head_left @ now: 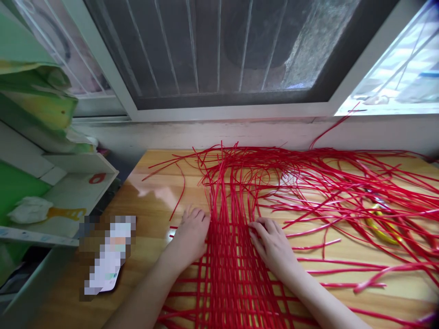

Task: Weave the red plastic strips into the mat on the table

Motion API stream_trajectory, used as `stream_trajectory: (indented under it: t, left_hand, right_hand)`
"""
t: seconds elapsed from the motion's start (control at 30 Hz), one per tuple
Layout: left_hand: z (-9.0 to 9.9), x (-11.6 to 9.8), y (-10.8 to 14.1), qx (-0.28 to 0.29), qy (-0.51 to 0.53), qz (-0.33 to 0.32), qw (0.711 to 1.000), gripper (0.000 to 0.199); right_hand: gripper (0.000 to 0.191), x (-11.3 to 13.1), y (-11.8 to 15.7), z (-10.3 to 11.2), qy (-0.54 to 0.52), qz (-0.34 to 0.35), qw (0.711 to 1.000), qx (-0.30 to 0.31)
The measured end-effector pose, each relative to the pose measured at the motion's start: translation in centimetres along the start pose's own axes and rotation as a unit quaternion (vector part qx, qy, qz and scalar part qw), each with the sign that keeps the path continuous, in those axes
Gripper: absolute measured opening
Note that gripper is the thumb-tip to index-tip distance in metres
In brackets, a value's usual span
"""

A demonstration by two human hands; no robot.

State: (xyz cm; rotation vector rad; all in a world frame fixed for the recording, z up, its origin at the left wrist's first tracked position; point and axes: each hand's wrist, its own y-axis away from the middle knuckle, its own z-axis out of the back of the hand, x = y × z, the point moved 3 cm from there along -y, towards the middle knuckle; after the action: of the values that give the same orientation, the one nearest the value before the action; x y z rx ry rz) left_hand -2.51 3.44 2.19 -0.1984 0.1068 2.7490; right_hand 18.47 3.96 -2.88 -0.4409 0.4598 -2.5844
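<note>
A woven grid of red plastic strips (230, 269) lies on the wooden table (151, 201) in front of me. My left hand (190, 235) rests palm down on the grid's left edge, fingers together over the strips. At the grid's right edge my right hand (271, 242) has its fingertips curled on a crossing strip. Long loose red strips (343, 183) fan out from the weave toward the back and the right.
A yellow-handled tool (379, 224) lies under the loose strips at the right. A blurred flat object (109, 256) sits at the table's left edge. Shelves with green items (37, 114) stand to the left. A window sill and screen (222, 112) run behind the table.
</note>
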Motion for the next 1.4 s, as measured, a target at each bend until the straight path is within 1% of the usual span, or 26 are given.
stream_trajectory:
  t: [0.2,0.27,0.4,0.47,0.53,0.57,0.63,0.7,0.73,0.8,0.87,0.93,0.97,1.03,1.13,1.2,1.27,1.33,1.4]
  left_hand:
    - [-0.3,0.8,0.0,0.027,0.023,0.012,0.999,0.032]
    - [-0.2,0.7,0.0,0.024,0.024,0.025,0.999,0.034]
    - [0.0,-0.2,-0.1,-0.029,0.026,0.041,0.998,0.045]
    - [-0.2,-0.7,-0.3,-0.058,0.058,0.032,0.996,0.044]
    - [-0.5,-0.8,-0.4,-0.069,0.095,0.019,0.993,0.04]
    - [-0.6,-0.7,-0.4,-0.071,0.105,0.02,0.992,0.038]
    - [-0.4,0.3,-0.2,-0.08,0.104,0.045,0.99,0.035]
    - [0.5,1.7,0.1,-0.103,0.094,0.081,0.987,0.034]
    - [1.1,2.3,0.3,-0.104,0.098,0.087,0.986,0.033]
    - [1.9,3.1,0.6,-0.077,0.109,0.073,0.988,0.03]
    - [2.1,3.2,0.8,-0.042,0.106,0.033,0.993,0.028]
    - [1.6,2.7,0.7,-0.017,0.072,0.01,0.997,0.022]
    - [1.2,2.4,0.6,-0.009,0.047,0.015,0.999,0.017]
    - [0.3,1.8,0.3,0.003,0.002,0.04,0.999,0.012]
    - [-0.7,1.2,-0.2,0.005,-0.032,0.078,0.996,0.017]
    - [-1.1,1.3,-0.3,-0.006,-0.035,0.106,0.994,0.019]
    - [-1.6,1.6,-0.4,-0.029,-0.023,0.135,0.99,0.019]
    - [-2.1,1.8,-0.4,-0.065,0.001,0.148,0.987,0.019]
    - [-2.7,1.8,-0.5,-0.098,0.028,0.143,0.984,0.018]
  right_hand:
    - [0.02,0.0,0.1,0.0,0.004,-0.006,1.0,0.002]
    - [0.021,0.1,0.1,0.1,0.005,-0.005,1.0,-0.002]
    - [0.021,0.1,0.1,0.1,0.01,-0.002,1.0,-0.006]
    - [0.021,0.1,0.1,0.1,0.009,-0.002,1.0,-0.006]
    - [0.021,0.1,0.2,0.1,0.005,-0.001,1.0,-0.004]
    - [0.022,0.1,0.2,0.1,0.002,-0.001,1.0,-0.001]
    - [0.023,0.1,0.3,0.2,-0.004,-0.002,1.0,0.005]
    - [0.024,0.1,0.3,0.3,-0.01,-0.002,1.0,0.011]
    - [0.024,0.1,0.4,0.3,-0.014,-0.003,1.0,0.014]
    - [0.025,0.1,0.3,0.4,-0.02,-0.004,1.0,0.017]
    - [0.025,0.1,0.3,0.5,-0.023,-0.005,1.0,0.017]
    - [0.026,0.1,0.3,0.4,-0.021,-0.004,1.0,0.017]
    - [0.027,0.1,0.3,0.4,-0.021,-0.004,1.0,0.017]
    - [0.028,0.1,0.4,0.4,-0.019,-0.006,1.0,0.016]
    - [0.028,0.1,0.5,0.6,-0.018,-0.011,1.0,-0.002]
    - [0.027,0.2,0.5,1.1,-0.022,-0.007,1.0,-0.012]
    - [0.023,0.6,0.0,1.8,-0.036,0.001,0.999,-0.006]
    - [0.018,1.2,-1.1,2.6,-0.061,0.006,0.998,0.022]
    - [0.014,2.1,-2.9,3.0,-0.091,0.01,0.993,0.069]
